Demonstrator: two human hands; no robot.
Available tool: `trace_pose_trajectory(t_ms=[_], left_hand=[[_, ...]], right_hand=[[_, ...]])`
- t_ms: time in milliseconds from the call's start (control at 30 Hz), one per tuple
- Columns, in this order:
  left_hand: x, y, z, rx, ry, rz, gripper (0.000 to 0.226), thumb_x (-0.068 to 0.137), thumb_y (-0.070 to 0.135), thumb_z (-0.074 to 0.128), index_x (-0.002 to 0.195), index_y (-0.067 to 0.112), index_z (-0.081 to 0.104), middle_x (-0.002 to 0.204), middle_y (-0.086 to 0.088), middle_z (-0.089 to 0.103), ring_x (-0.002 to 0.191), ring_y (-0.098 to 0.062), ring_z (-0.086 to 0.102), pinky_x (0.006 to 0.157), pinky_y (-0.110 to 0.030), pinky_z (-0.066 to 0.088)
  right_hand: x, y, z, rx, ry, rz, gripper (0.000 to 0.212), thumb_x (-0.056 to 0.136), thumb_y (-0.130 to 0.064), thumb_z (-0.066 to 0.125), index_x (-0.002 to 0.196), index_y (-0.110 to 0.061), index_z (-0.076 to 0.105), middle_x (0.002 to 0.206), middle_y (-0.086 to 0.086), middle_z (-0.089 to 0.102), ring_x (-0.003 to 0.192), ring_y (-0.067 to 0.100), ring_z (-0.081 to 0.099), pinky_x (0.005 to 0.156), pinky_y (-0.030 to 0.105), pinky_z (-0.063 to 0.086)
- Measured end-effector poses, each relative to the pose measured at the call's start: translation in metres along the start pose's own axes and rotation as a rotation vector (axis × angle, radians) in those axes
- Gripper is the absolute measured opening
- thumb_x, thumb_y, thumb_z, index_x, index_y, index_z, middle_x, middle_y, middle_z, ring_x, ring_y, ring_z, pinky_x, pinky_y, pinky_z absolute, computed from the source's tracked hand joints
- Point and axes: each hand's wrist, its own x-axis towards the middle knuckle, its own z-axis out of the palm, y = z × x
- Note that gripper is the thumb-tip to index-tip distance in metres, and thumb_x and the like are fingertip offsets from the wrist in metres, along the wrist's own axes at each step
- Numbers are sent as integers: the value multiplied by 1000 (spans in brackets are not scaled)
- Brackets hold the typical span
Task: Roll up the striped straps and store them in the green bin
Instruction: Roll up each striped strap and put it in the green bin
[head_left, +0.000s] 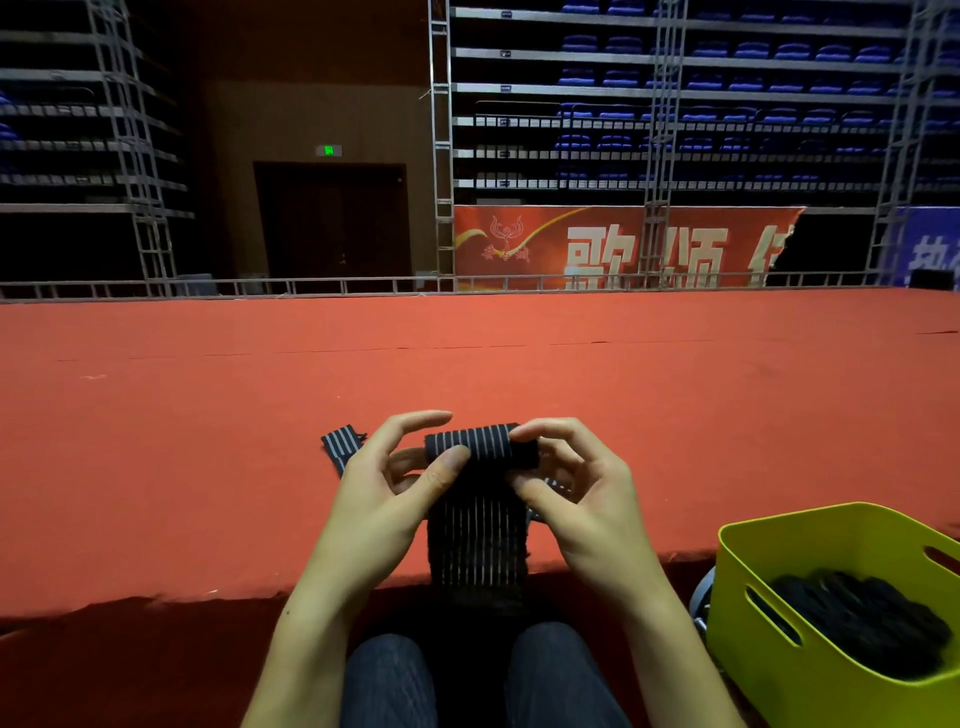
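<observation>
Head view: both hands pinching striped strap (480, 449) roll ends, left hand (384, 486) and right hand (576, 480) keeping coil tight; unrolled tail is hanging over red stage edge (156, 519). Green bin (769, 582) is waiting near right for storing, dark straps inside.

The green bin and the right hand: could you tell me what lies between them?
In the head view, only bare red carpet and its shadowed front edge lie between the right hand and the green bin; the rolled striped strap sits on the hand's other side.
</observation>
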Motion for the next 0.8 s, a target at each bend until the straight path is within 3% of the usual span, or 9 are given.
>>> trace_pose_trajectory(t_ms=[200, 300, 400, 533, 600, 700, 800], left_hand=[[2, 1, 2, -18, 25, 43, 42, 96, 11, 77, 133, 27, 68, 114, -3, 79, 111, -16, 76, 91, -27, 62], [2, -1, 0, 13, -2, 55, 47, 96, 5, 76, 135, 29, 66, 116, -2, 78, 109, -17, 75, 92, -29, 61], [1, -2, 0, 16, -52, 63, 48, 98, 2, 74, 137, 28, 64, 120, 0, 76, 112, -17, 74, 91, -30, 60], [1, -4, -2, 19, -84, 43, 49, 97, 7, 77, 138, 31, 65, 125, -1, 75, 116, -20, 74, 95, -34, 61], [0, -3, -3, -8, -82, 11, 50, 92, 17, 81, 137, 34, 66, 128, -2, 74, 115, -21, 76, 92, -33, 62], [0, -2, -1, -20, -37, -14, 50, 87, 31, 82, 134, 36, 67, 129, -4, 74, 112, -18, 77, 91, -31, 63], [1, 1, 1, -9, 25, -23, 44, 89, 41, 78, 132, 37, 68, 127, -4, 75, 112, -10, 76, 98, -32, 61]], right_hand=[[2, 2, -2, -13, -23, 10, 47, 94, -6, 78, 131, -31, 63, 124, 3, 76, 106, 24, 75, 90, 43, 60], [2, 1, -4, 23, -52, 78, 48, 93, -26, 81, 136, -37, 63, 120, 5, 76, 99, 28, 76, 81, 43, 63], [4, -1, -2, 7, -57, 96, 40, 97, -40, 75, 136, -38, 65, 106, 8, 78, 89, 20, 73, 73, 44, 61], [4, -5, -1, 20, -47, 52, 26, 102, -29, 73, 129, -27, 71, 97, 13, 76, 81, 20, 70, 72, 42, 59], [2, -6, -2, 27, -35, 44, 27, 100, -26, 76, 126, -25, 73, 101, 6, 77, 82, 17, 70, 73, 41, 59], [0, -7, -2, -4, -33, 28, 27, 96, -19, 80, 122, -24, 75, 112, 4, 78, 101, 23, 74, 82, 43, 63], [0, -8, -1, -35, -56, -20, 28, 94, -1, 79, 115, -20, 78, 119, 1, 77, 114, 21, 73, 87, 30, 61]])
